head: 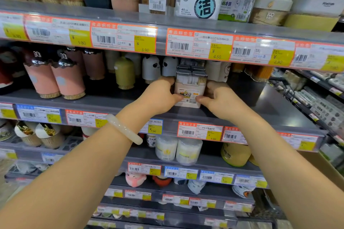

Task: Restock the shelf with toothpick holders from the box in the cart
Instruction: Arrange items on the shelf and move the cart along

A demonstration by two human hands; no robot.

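Two bare forearms extended toward grey store shelf [104,101]. Left hand [158,96] and right hand [219,98] clasp opposite sides of cream square toothpick holder with grey lid [190,87], standing upright on shelf, thumbs across front label.

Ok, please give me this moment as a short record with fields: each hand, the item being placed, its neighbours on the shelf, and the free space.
left hand: grips the left side of the toothpick holder, thumb on its front label
right hand: grips the right side, fingers curled around it
toothpick holder: square, pale, upright, dark lid; stands on the grey shelf
behind it: more holders of the same kind in a row
left neighbours: two panda holders, a green holder
free space: bare shelf to the right
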